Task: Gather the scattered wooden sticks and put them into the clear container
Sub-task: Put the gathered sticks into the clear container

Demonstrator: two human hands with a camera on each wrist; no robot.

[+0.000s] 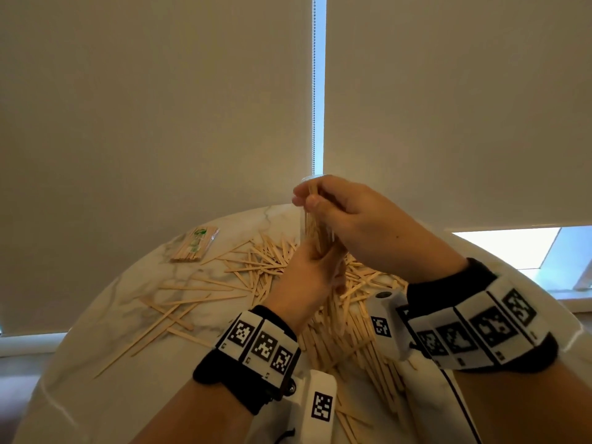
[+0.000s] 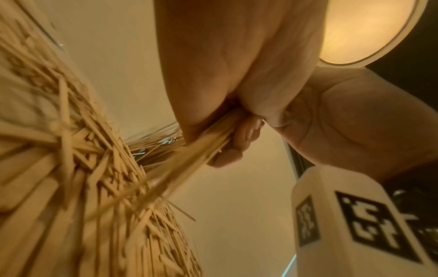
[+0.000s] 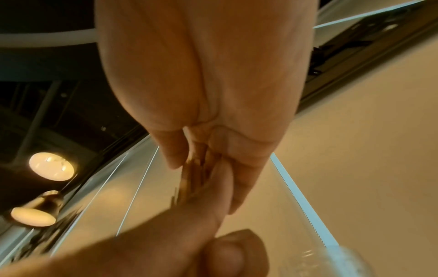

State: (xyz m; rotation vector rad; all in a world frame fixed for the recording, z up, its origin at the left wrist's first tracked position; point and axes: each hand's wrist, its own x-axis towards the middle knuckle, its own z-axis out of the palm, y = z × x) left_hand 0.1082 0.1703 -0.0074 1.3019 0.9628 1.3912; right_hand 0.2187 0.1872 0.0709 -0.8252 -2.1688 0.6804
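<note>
Pale wooden sticks (image 1: 256, 267) lie heaped and scattered over the round marble table (image 1: 96, 331). Above the heap an upright bundle of sticks (image 1: 315, 232) is held by both hands. My left hand (image 1: 304, 274) grips its lower part, fingers (image 2: 227, 150) curled round the bundle (image 2: 206, 142). My right hand (image 1: 320, 200) pinches the top ends (image 3: 192, 174). The clear container (image 1: 306, 179) shows only as a rim behind my right fingers and as glassy walls (image 2: 156, 138) around some sticks. I cannot tell whether the left hand also touches it.
A sealed packet of sticks (image 1: 195, 240) lies at the table's far left. Closed roller blinds (image 1: 160, 107) hang just behind the table, with a bead chain (image 1: 314, 91) between them. The pile (image 2: 94, 168) spreads under both wrists toward the near edge.
</note>
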